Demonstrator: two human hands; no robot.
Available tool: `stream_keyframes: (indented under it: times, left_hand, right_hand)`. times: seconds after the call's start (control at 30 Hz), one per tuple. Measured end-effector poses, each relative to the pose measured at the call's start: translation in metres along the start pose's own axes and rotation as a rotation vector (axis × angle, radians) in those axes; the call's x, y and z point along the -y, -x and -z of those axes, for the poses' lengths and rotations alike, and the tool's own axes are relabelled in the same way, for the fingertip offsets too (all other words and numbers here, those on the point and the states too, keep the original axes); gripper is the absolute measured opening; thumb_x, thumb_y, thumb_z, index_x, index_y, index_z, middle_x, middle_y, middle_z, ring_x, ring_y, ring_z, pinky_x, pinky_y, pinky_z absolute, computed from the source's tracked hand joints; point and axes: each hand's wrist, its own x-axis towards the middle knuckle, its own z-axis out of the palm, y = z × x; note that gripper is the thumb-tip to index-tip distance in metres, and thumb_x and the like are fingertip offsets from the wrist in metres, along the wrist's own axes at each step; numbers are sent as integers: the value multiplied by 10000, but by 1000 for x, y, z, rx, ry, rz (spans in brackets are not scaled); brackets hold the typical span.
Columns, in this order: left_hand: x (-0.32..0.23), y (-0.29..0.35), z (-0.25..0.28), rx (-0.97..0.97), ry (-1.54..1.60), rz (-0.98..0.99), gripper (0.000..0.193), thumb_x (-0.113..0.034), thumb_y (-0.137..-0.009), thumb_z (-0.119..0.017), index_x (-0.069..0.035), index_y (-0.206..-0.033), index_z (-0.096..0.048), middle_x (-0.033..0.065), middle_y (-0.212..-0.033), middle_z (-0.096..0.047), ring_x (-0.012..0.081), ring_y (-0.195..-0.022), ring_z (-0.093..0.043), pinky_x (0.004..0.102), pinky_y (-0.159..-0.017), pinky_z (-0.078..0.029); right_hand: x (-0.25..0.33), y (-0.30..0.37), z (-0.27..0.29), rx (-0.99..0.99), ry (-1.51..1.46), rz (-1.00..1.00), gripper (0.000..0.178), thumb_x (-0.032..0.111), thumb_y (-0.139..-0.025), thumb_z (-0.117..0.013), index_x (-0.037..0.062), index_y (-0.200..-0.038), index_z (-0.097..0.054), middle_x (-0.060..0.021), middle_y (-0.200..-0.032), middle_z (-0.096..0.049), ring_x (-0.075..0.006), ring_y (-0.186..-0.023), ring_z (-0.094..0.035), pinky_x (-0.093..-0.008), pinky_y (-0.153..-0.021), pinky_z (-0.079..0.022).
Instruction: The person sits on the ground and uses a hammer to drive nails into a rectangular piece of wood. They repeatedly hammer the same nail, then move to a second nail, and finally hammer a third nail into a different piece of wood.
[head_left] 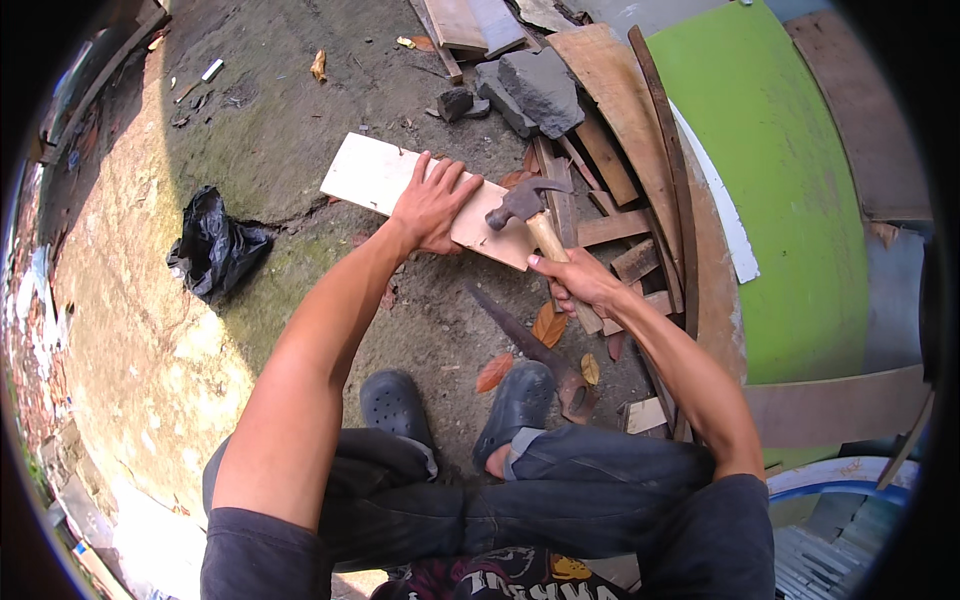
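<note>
While rough gray ground (290, 110) spreads over most of the view, with a bright sunny patch on the left, a big green board (760, 190) fills much of the right side. Next to it, long brown boards (612, 95) lean and bend in a row, with short bits of wood piled beside them. The person's dark pants (570, 495) cross the bottom, knees bent.

In front of the person, near the middle, is the pale board (368, 172). It slants, with its far end up on the left and its near end down on the right. Close to the feet, an old brown saw (525, 335) lies on the ground. The hammer (544, 238) has a wooden handle and a dark metal head, and the head is over the right end of the pale board. I cannot tell if they touch.

Gray stones (540, 92) sit past the board, and a crumpled black bag (210, 245) lies off to the left. Two dark shoes (392, 402) with little holes are on the feet.

The left hand (432, 208) lies across the pale board, fingers a little apart; I cannot tell if its thumb hooks under. The right hand (582, 282) has its fingers wrapped around the hammer's handle. Smallest are the dry leaves (494, 372) near the saw.
</note>
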Motion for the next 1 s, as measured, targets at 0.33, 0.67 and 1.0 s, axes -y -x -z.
stream_keyframes:
  times: [0.33,0.67,1.0]
  left_hand:
    - [-3,-4,5,67,-32,64,1092,-528,-530,-799,-122,-1436,-345,203,-1356,-412,386,-1360,-333,600,-1164,-128]
    - [-3,-5,2,44,-8,42,1069,-529,-546,-800,-112,-1423,-354,205,-1359,-409,386,-1364,-326,609,-1156,-139]
    - [-6,-7,6,83,-20,56,1077,-527,-554,-796,-108,-1435,-340,194,-1372,-393,365,-1383,-304,596,-1171,-114]
  right_hand:
    - [-6,-2,12,-35,-103,16,400,415,-958,-612,112,-782,-418,28,-514,-394,-87,-394,-402,-278,-361,-354]
    - [2,0,9,-108,-118,136,344,343,-957,-619,22,-899,-510,24,-554,-423,-91,-410,-415,-280,-374,-354]
    - [7,4,3,-150,149,244,395,367,-939,-634,-13,-848,-576,-9,-514,-484,-131,-400,-499,-308,-380,-401]
